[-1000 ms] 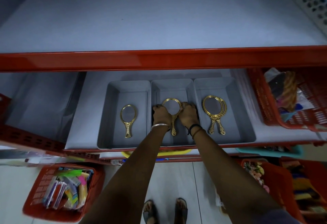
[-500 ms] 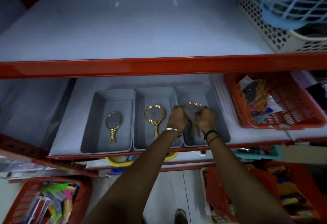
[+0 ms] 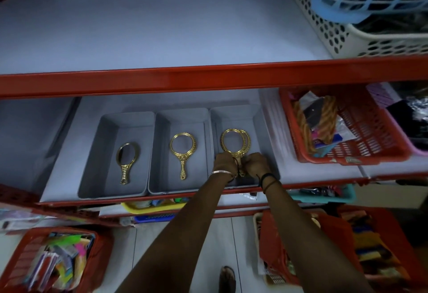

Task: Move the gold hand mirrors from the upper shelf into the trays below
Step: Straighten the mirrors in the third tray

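Both hands closed on stacked mirror handles in the right tray.

Left hand and right hand pinching the handles of two overlapped gold mirrors, near the right tray front wall. Three grey trays side by side: one mirror in the left tray, one mirror in the middle tray. Upper shelf bare, baskets at right.
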`<state>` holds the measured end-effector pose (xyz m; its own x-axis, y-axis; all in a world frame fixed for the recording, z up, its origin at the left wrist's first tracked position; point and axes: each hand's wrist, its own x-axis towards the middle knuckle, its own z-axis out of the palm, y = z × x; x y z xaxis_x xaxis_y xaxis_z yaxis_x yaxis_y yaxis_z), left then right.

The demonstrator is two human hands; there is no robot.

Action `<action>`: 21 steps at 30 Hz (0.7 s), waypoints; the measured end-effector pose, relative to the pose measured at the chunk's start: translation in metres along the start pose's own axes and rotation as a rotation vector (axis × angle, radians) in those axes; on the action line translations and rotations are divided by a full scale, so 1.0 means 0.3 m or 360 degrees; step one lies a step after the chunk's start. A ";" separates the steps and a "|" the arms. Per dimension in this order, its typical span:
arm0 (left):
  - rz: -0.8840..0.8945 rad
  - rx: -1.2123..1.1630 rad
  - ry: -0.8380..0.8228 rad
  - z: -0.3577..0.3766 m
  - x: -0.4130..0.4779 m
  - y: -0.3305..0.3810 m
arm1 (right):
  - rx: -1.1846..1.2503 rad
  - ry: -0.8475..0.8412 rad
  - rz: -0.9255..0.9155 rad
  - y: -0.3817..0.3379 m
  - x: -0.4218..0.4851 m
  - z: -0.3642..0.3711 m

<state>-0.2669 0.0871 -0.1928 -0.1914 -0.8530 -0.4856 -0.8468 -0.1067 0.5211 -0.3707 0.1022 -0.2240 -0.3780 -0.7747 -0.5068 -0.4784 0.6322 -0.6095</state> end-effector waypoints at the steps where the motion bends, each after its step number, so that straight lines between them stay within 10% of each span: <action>1: -0.0001 -0.0002 -0.0011 0.004 0.003 -0.001 | 0.0039 0.0009 -0.0005 0.009 0.003 -0.002; 21: -0.0304 -0.0391 0.0074 -0.007 0.055 0.031 | 0.0012 0.0092 -0.0050 0.019 0.072 -0.005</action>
<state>-0.2769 0.0709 -0.1943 -0.0128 -0.8274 -0.5615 -0.7187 -0.3828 0.5804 -0.3828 0.0891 -0.2376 -0.4085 -0.7933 -0.4514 -0.4849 0.6076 -0.6290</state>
